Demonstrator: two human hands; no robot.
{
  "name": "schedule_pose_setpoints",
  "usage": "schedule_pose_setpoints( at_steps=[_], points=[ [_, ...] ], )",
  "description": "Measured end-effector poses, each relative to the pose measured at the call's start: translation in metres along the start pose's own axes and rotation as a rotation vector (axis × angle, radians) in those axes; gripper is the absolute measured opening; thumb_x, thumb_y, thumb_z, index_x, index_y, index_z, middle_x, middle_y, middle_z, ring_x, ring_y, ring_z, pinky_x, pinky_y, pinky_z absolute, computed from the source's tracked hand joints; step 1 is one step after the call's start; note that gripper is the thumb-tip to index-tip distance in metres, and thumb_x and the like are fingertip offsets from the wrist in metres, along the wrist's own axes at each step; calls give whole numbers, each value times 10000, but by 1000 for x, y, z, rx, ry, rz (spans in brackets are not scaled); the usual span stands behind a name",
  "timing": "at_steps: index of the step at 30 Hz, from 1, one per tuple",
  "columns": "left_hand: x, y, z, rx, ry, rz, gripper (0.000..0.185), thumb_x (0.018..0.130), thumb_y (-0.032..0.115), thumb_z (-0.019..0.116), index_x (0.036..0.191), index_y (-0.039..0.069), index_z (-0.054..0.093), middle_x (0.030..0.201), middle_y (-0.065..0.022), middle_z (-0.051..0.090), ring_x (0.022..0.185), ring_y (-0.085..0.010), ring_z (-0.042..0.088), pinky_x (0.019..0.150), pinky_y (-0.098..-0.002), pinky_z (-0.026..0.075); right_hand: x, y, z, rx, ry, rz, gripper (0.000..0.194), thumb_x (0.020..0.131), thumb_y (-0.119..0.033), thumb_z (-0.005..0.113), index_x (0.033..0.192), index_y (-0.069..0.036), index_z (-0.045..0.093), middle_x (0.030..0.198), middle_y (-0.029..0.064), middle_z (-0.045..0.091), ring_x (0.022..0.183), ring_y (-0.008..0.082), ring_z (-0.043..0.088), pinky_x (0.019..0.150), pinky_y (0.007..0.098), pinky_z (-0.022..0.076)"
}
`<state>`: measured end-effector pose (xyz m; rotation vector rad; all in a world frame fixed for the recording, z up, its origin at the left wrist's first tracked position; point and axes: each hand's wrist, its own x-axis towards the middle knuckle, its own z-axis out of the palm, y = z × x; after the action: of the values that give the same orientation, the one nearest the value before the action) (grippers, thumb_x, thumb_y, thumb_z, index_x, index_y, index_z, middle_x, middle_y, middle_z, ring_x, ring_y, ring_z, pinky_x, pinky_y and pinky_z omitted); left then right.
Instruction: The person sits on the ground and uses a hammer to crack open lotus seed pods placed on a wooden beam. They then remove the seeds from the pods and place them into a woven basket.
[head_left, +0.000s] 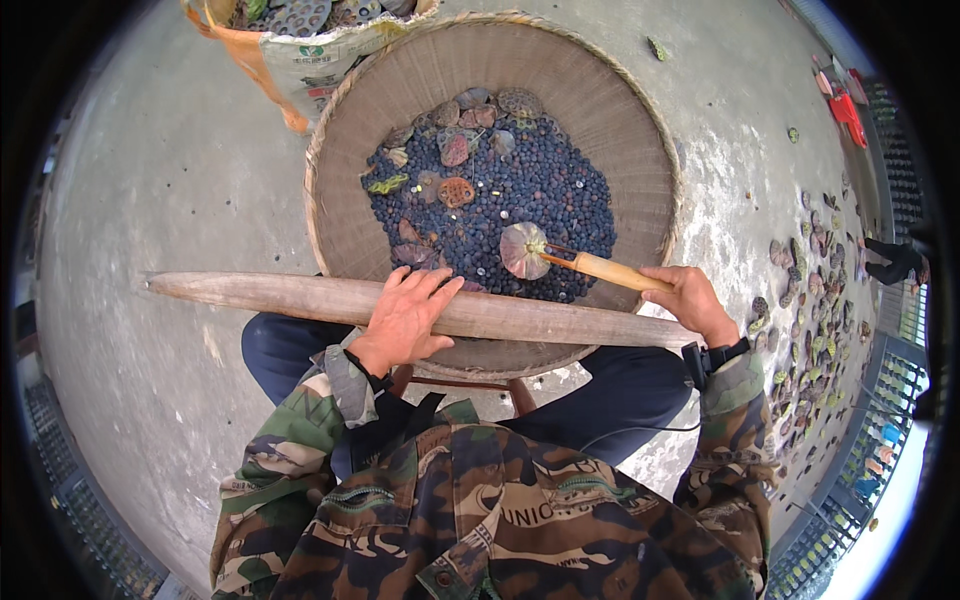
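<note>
My right hand (694, 298) grips a two-pronged tool with a bamboo handle (619, 272) over the near right of a round woven basket (480, 56). At its prongs is a dried lotus seed pod (524, 250), stem side up; whether the prongs pierce it I cannot tell. My left hand (409, 319) lies on a long tapered wooden board (292, 294), fingers apart and holding nothing. The board spans the near part of the basket and my legs. Many dark lotus seeds (547, 180) fill the basket's middle, with several pods such as a brown one (456, 193) among them.
A woven sack (300, 71) full of lotus pods touches the basket at the upper left. Loose pods (817, 352) are scattered over the concrete floor (165, 187) on the right. A person (892, 261) and a red object (847, 118) show near the right rim.
</note>
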<state>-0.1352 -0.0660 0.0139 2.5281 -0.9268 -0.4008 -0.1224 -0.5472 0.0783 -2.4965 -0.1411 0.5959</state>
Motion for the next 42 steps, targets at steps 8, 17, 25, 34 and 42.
schedule_pose_setpoints(
  at_steps=[8, 17, 25, 34, 42],
  points=[
    [77, -18, 9, -1658, 438, -590, 634, 991, 218, 835, 1512, -12, 558, 1431, -160, 661, 1250, -234, 679, 974, -392, 588, -45, -82, 52, 131, 242, -149, 454, 933, -186, 849, 1362, -80, 746, 928, 174, 704, 835, 348, 711, 785, 422, 557],
    [76, -37, -24, -1918, 697, -489, 281, 1043, 160, 770, 1296, 56, 704, 1199, -39, 762, 1039, -176, 759, 870, -372, 650, -89, -103, 71, 25, 458, 40, 449, 910, -114, 850, 1343, -45, 755, 1114, 196, 760, 972, 378, 749, 872, 423, 597],
    [58, -54, -51, -1946, 226, -418, 350, 1076, 313, 728, 1326, 71, 688, 1224, -63, 761, 1087, -209, 765, 925, -437, 651, -90, -127, 83, 50, 407, -239, 531, 896, -88, 858, 1409, -69, 721, 904, 153, 665, 826, 333, 680, 766, 412, 546],
    [54, -22, -39, -1904, 155, -502, 337, 1073, 303, 730, 1316, 72, 696, 1212, -70, 766, 1066, -214, 775, 881, -427, 674, -85, -144, 155, 22, 540, -239, 583, 942, -169, 835, 1499, -131, 666, 957, 124, 673, 752, 340, 713, 661, 439, 580],
    [51, 3, -14, -1868, 194, -495, 556, 1003, 462, 792, 1369, 60, 675, 1246, -108, 763, 1083, -252, 766, 906, -478, 655, -78, -146, 148, -51, 423, -166, 535, 1023, -220, 749, 1532, -115, 627, 1028, 174, 729, 854, 392, 744, 739, 459, 600]
  ],
)
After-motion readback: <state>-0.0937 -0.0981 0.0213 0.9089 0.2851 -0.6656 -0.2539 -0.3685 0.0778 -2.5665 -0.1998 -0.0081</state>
